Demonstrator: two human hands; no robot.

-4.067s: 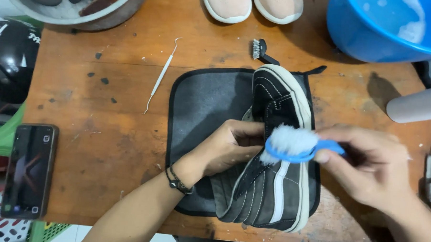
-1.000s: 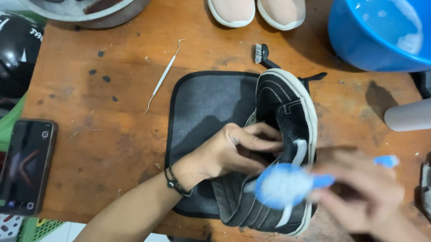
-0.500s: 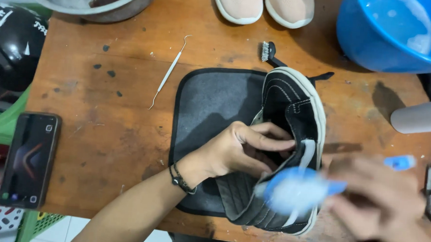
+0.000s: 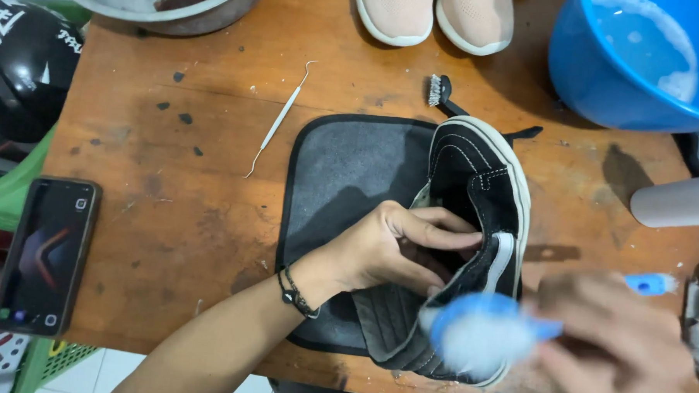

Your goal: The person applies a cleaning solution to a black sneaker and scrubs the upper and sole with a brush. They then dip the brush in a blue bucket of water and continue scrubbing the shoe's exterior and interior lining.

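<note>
A black high-top sneaker point(image 4: 474, 178) with a white sole edge and white side stripe lies on a grey mat point(image 4: 350, 173) on the wooden table point(image 4: 172, 175). My left hand point(image 4: 386, 248) grips the shoe's side, fingers reaching into its opening. My right hand point(image 4: 615, 345), blurred by motion, holds a blue brush point(image 4: 476, 329) with white foamy bristles against the shoe's lower side near the toe.
A blue basin point(image 4: 633, 59) of soapy water stands at the back right. A pair of light shoes point(image 4: 433, 13) and a grey bowl point(image 4: 163, 0) sit at the back edge. A metal pick point(image 4: 279, 116), a small wire brush point(image 4: 442, 95), a phone point(image 4: 45, 252) and a black helmet point(image 4: 21, 61) are nearby.
My right hand has carried the brush from the shoe's middle down toward the toe end, with scrubbing motion. My left hand keeps its hold on the shoe.
</note>
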